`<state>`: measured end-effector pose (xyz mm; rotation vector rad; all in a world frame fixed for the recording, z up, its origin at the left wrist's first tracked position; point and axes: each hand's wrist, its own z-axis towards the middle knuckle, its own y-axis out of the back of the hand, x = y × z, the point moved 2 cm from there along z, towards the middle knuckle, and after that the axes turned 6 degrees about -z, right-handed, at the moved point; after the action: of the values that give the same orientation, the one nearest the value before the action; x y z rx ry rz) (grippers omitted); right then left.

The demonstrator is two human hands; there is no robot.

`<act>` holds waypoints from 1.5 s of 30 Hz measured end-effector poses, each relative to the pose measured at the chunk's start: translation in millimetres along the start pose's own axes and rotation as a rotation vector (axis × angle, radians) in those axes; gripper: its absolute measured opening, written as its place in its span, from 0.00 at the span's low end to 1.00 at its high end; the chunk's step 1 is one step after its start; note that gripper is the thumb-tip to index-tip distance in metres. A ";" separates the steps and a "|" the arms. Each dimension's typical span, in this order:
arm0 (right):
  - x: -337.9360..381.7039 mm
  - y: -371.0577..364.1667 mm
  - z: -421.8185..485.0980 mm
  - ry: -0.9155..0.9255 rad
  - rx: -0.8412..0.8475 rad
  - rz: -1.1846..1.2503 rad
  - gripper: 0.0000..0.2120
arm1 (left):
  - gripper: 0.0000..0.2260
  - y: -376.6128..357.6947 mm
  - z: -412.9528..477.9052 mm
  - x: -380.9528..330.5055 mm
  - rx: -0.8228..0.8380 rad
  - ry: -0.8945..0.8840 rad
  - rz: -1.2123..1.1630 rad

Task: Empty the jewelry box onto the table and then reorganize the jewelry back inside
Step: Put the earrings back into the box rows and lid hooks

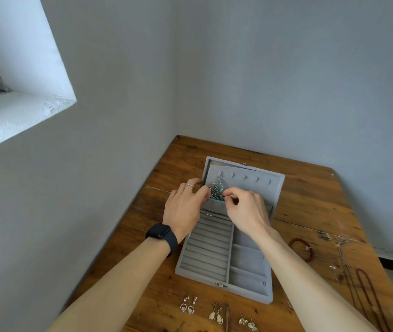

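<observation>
At the raised lid [262, 188] of the grey jewelry box [245, 257], a person's right hand [245, 212] pinches the lower edge of a silver-and-turquoise pendant [216, 188] hanging from the leftmost hook [218, 174]. The left hand [185, 207] curls against the lid's left edge with its thumb at the pendant; whether it grips cannot be told. The box's trays look bare, while earrings [188, 305] lie in front of the box on the counter [310, 200] and a red bead bracelet [303, 248] lies to its right. A hasty tug could snag the pendant's filigree on the hook, or drop it into the lid pocket [214, 207] just below.
</observation>
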<state>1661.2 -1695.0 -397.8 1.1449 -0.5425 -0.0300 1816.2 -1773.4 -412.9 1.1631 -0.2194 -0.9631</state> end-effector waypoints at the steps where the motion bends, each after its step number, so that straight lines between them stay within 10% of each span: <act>1: -0.4 1.2 -1.4 -0.004 0.009 0.014 0.09 | 0.10 -0.3 -0.2 0.4 -0.002 0.000 -0.012; 7: -16.6 7.4 -8.5 -0.030 -0.075 -0.062 0.09 | 0.06 -2.6 0.3 0.3 -0.025 0.005 -0.084; 16: 1.9 1.3 -9.2 -0.007 0.286 -0.120 0.21 | 0.06 -6.3 -1.2 3.7 -0.054 0.011 -0.150; 31: -4.8 38.6 -92.0 0.157 -0.016 -0.053 0.12 | 0.14 25.5 -46.8 -8.1 0.034 0.021 -0.223; 45: -20.2 49.9 -270.8 -0.051 -0.040 0.083 0.11 | 0.16 42.6 -178.2 -57.9 0.075 0.114 -0.398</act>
<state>1745.8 -1436.2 -443.3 1.0844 -0.6317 0.0021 1911.3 -1607.8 -434.3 1.3550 0.0727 -1.2385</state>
